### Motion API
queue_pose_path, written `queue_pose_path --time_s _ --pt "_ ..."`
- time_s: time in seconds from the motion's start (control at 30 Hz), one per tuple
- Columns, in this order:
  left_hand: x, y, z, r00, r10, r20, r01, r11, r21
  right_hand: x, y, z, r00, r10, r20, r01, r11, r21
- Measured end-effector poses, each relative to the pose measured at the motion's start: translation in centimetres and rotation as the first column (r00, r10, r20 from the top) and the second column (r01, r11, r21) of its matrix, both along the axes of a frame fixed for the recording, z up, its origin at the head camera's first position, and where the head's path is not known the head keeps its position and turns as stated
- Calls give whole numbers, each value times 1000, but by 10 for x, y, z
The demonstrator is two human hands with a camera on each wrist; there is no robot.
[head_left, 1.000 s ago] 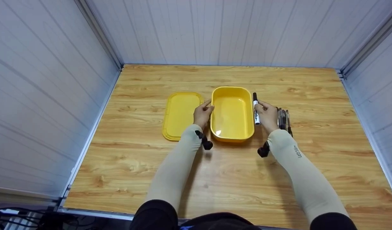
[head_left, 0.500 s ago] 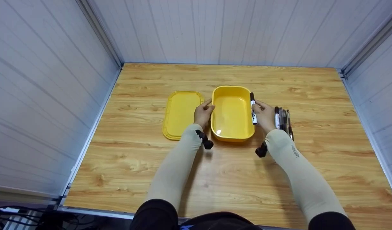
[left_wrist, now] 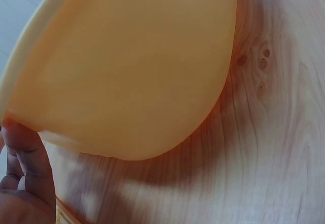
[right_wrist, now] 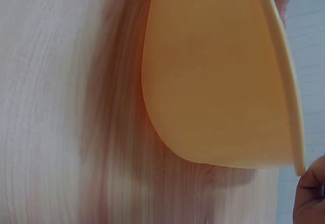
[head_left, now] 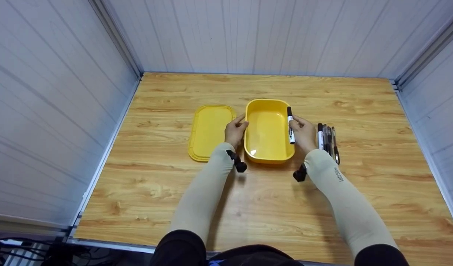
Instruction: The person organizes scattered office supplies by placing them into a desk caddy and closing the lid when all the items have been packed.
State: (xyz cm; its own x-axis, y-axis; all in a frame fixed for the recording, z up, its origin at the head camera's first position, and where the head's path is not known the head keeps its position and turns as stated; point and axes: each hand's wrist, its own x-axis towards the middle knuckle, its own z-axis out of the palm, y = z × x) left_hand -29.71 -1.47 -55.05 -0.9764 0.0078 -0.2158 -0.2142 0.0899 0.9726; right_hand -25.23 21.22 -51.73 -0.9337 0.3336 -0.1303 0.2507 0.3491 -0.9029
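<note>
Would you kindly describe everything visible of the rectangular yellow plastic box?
The rectangular yellow plastic-looking box stands upright on the wood-grain table, corners rounded, open-topped, glossy inside, no contents visible. The left hand holds its left side; a black-capped white marker in the right hand overlaps its right rim in the head view, contact unclear.

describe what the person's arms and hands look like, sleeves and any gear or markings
The left hand and right hand are bare. Pale cream, close-fitting sleeves run from the wrists up the forearms, meeting black upper sleeves. A small black device sits at each wrist. The right cream sleeve bears dark lettering, too small to read surely. No cables show on the arms.
</note>
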Motion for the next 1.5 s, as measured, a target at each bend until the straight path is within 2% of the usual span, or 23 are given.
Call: queue_pose_path --time_s 0.3,0.53,0.63,0.97,1.2,1.5 --pt "0 1 0 1000 3 -18 -3 999 -40 1 -3 2 999 11 -35 -13 999 -33" --pt "1 2 1 1000 6 3 -6 1000 19 -1 -8 2 999 16 -32 -19 996 -90" --pt "1 2 2 1000 5 6 -5 1000 12 -2 -10 2 999 9 -36 -13 995 -97" --pt "-1 1 1 1000 2 4 -2 1000 4 -4 -15 1 999 11 -39 -14 998 -55" --pt "-1 1 1 1000 7 2 -7 1000 16 -2 -20 2 998 36 -59 -40 997 -69" --pt "-1 2 -1 1000 26 4 -26 999 24 -4 -22 0 998 29 -59 -33 997 -75"
